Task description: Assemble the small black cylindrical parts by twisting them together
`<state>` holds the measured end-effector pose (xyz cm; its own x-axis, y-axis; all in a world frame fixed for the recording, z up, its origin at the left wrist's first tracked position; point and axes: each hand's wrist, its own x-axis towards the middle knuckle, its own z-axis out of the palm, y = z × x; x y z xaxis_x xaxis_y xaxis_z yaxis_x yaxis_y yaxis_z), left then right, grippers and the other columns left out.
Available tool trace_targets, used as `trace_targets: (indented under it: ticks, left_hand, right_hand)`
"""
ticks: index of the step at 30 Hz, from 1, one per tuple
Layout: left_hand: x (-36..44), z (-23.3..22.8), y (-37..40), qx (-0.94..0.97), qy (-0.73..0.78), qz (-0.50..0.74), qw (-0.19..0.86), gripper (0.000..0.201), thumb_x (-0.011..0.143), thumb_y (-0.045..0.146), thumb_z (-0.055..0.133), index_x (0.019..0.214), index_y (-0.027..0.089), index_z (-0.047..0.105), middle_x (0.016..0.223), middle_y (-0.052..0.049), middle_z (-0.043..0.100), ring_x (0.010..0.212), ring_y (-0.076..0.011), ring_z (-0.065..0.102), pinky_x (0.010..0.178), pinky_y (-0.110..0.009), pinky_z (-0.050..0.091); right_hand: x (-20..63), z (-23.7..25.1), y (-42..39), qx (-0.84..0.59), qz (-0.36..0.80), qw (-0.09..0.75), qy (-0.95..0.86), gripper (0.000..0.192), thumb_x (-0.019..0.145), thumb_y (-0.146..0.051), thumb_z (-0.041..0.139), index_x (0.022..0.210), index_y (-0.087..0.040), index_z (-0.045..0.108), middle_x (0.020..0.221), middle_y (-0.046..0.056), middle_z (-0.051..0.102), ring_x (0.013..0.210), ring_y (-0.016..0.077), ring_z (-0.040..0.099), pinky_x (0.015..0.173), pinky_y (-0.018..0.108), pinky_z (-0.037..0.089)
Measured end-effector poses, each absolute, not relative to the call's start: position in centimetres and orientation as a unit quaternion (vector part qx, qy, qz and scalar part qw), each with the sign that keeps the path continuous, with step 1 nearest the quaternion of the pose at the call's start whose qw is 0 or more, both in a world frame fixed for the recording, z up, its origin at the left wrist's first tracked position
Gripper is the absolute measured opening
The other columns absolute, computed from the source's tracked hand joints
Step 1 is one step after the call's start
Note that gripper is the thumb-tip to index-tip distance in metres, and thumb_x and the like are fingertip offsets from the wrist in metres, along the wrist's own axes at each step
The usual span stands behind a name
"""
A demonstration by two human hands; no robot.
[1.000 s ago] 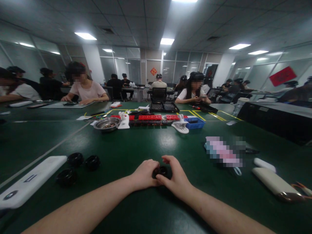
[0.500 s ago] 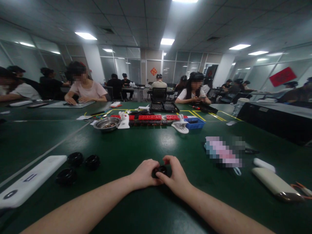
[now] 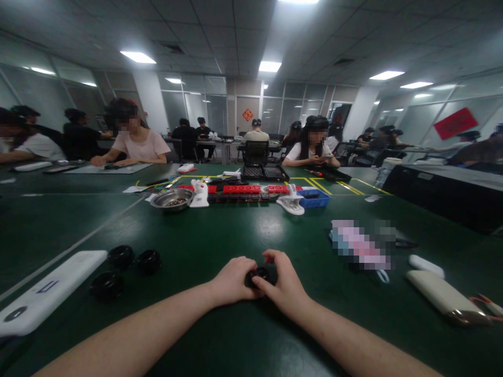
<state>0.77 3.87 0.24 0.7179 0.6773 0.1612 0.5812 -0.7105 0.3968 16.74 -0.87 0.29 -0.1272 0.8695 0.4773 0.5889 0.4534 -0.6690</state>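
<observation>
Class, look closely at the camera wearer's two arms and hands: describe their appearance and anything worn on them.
The left forearm and right forearm are bare, with no sleeve in the frame. The left hand and right hand are ungloved. No watch, bracelet, ring, cable or printed marking shows; fine nail details are too small to tell.

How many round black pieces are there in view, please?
4: three by the long white object (near piece, far piece, right piece), and a fourth piece between the left hand and right hand, partly covered. More could be hidden there.
</observation>
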Motion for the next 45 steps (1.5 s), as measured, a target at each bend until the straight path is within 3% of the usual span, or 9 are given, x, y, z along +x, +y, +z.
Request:
trace_targets:
  ticks: [7, 16, 23, 27, 31, 35, 38, 45]
  left_hand:
    - [0.64, 0.12, 3.93, 0.913, 0.341, 0.152, 0.162, 0.030, 0.064, 0.043, 0.065, 0.073, 0.018, 0.050, 0.073, 0.001, 0.053, 0.069, -0.0175, 0.050, 0.060, -0.024, 0.034]
    - [0.71, 0.28, 3.83, 0.913, 0.342, 0.148, 0.163, 0.027, 0.064, 0.039, 0.065, 0.071, 0.018, 0.050, 0.071, 0.001, 0.053, 0.068, -0.0173, 0.050, 0.057, -0.024, 0.034]
    - [0.73, 0.21, 3.88, 0.914, 0.342, 0.145, 0.163, 0.028, 0.064, 0.039, 0.065, 0.077, 0.018, 0.052, 0.075, 0.000, 0.056, 0.070, -0.0180, 0.051, 0.061, -0.025, 0.036]
    - [0.77, 0.26, 3.82, 0.912, 0.348, 0.146, 0.161, 0.026, 0.064, 0.039, 0.065, 0.070, 0.018, 0.050, 0.071, 0.001, 0.054, 0.068, -0.0177, 0.050, 0.057, -0.024, 0.034]
    - [0.79, 0.24, 3.81, 0.911, 0.348, 0.145, 0.166, 0.025, 0.064, 0.038, 0.064, 0.070, 0.019, 0.051, 0.072, 0.001, 0.054, 0.069, -0.0180, 0.050, 0.059, -0.025, 0.035]
    - [0.75, 0.28, 3.85, 0.912, 0.343, 0.141, 0.174, 0.028, 0.065, 0.039, 0.064, 0.083, 0.019, 0.053, 0.078, 0.000, 0.056, 0.073, -0.0185, 0.052, 0.064, -0.026, 0.037]
    - [0.74, 0.34, 3.84, 0.911, 0.350, 0.137, 0.172, 0.028, 0.065, 0.041, 0.064, 0.079, 0.019, 0.053, 0.077, 0.000, 0.056, 0.073, -0.0189, 0.051, 0.063, -0.026, 0.037]
    - [0.79, 0.37, 3.79, 0.910, 0.357, 0.135, 0.164, 0.026, 0.064, 0.040, 0.064, 0.070, 0.019, 0.050, 0.072, 0.000, 0.054, 0.069, -0.0185, 0.050, 0.059, -0.025, 0.036]
  right_hand:
    - [16.94, 0.71, -1.18, -0.456, 0.178, 0.430, -0.758, 0.045, 0.063, -0.007, 0.048, 0.106, -0.020, 0.044, 0.103, 0.006, 0.054, 0.098, 0.0217, 0.050, 0.089, 0.040, 0.040]
    - [16.60, 0.36, -0.91, -0.500, 0.172, 0.423, -0.735, 0.042, 0.065, -0.017, 0.061, 0.103, -0.020, 0.044, 0.088, 0.004, 0.055, 0.085, 0.0228, 0.053, 0.080, 0.042, 0.043]
    - [16.98, 0.69, -1.32, -0.448, 0.188, 0.429, -0.762, 0.050, 0.063, -0.007, 0.051, 0.111, -0.020, 0.042, 0.106, 0.007, 0.053, 0.100, 0.0217, 0.050, 0.090, 0.040, 0.039]
    - [16.82, 0.45, -1.01, -0.503, 0.155, 0.434, -0.732, 0.046, 0.065, -0.019, 0.062, 0.107, -0.019, 0.043, 0.097, 0.007, 0.053, 0.093, 0.0243, 0.051, 0.083, 0.042, 0.042]
    - [16.65, 0.31, -0.88, -0.510, 0.174, 0.417, -0.732, 0.046, 0.064, -0.016, 0.062, 0.106, -0.020, 0.043, 0.089, 0.004, 0.055, 0.086, 0.0224, 0.053, 0.080, 0.041, 0.044]
    - [16.86, 0.59, -1.22, -0.426, 0.217, 0.417, -0.773, 0.053, 0.062, -0.005, 0.048, 0.112, -0.021, 0.040, 0.102, 0.006, 0.054, 0.097, 0.0201, 0.052, 0.089, 0.039, 0.040]
    - [17.04, 0.73, -1.39, -0.428, 0.206, 0.425, -0.770, 0.054, 0.062, -0.005, 0.047, 0.113, -0.019, 0.040, 0.109, 0.008, 0.052, 0.103, 0.0219, 0.049, 0.093, 0.041, 0.038]
    - [16.73, 0.68, -1.08, -0.501, 0.177, 0.420, -0.736, 0.041, 0.066, -0.017, 0.061, 0.104, -0.019, 0.045, 0.092, 0.006, 0.054, 0.088, 0.0229, 0.052, 0.081, 0.042, 0.043]
